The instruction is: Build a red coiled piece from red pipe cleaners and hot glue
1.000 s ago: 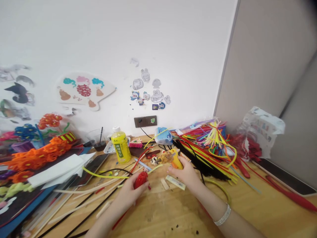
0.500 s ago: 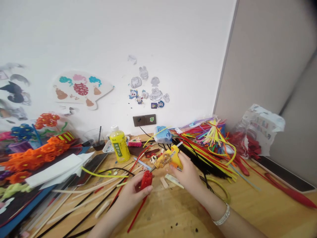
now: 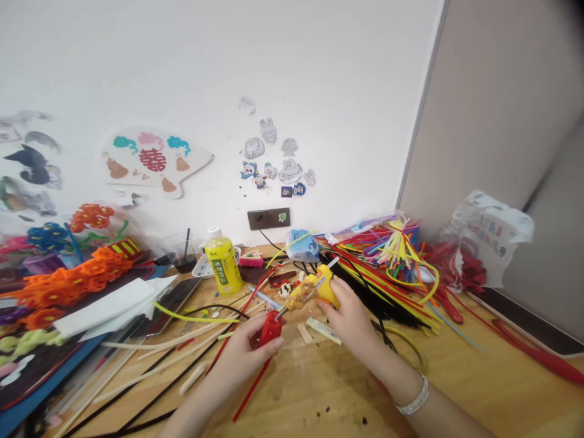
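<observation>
My left hand [image 3: 246,356] is closed round a red pipe-cleaner flower [image 3: 270,328] whose red stem [image 3: 249,392] trails down toward me. My right hand [image 3: 349,319] grips a yellow hot glue gun [image 3: 312,291], tilted so its nozzle touches the top of the red flower. A silver bracelet [image 3: 413,395] sits on my right wrist. Both hands hover just above the wooden table [image 3: 456,389].
A yellow drink bottle [image 3: 222,267] stands behind my left hand. A big heap of coloured pipe cleaners [image 3: 387,267] lies at the right, orange pipe-cleaner flowers [image 3: 68,283] at the left. Loose glue sticks [image 3: 323,330], black and yellow stems and a plastic bag [image 3: 483,237] lie about.
My right hand lifted the glue gun off the table and brought its nozzle to the red flower. My left hand raised the flower and turned it upright.
</observation>
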A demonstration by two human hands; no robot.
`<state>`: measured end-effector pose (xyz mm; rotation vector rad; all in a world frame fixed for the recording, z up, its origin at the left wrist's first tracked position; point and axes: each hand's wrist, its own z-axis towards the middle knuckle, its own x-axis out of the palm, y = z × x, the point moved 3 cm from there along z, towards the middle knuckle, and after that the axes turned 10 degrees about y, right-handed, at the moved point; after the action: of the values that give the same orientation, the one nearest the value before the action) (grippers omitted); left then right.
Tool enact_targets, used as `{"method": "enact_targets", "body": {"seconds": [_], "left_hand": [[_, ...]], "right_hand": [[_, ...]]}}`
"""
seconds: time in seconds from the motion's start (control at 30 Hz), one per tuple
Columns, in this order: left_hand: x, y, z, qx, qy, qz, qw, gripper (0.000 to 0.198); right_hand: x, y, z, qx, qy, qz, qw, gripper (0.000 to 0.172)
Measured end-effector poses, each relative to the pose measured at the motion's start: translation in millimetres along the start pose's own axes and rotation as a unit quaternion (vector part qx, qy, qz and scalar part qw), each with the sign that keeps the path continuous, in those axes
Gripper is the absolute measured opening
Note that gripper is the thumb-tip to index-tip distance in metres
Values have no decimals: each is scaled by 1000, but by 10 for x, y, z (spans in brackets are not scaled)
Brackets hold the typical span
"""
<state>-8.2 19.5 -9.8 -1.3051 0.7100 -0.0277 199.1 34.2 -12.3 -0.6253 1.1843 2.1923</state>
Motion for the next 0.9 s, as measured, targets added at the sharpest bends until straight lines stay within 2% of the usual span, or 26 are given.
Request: {"method": "enact_targets", "body": {"seconds": [0.47,0.6,0.73,0.9], "left_hand": [[19,31,-2,-9,5,-12,1000,28],[17,44,-11,-8,5,-14,1000,27],[16,46,-3,-9,3,-13,1000,28],[20,48,3,-11,-2,-15,1000,30]], "right_hand": [[-16,23,-15,-15,-8,-28,999,17],[-43,81,-19,13,-18,-39,999,9],[-79,148,-28,37,-31,-48,998,17],[-81,164,-30,33,-29,-45,998,16]]}}
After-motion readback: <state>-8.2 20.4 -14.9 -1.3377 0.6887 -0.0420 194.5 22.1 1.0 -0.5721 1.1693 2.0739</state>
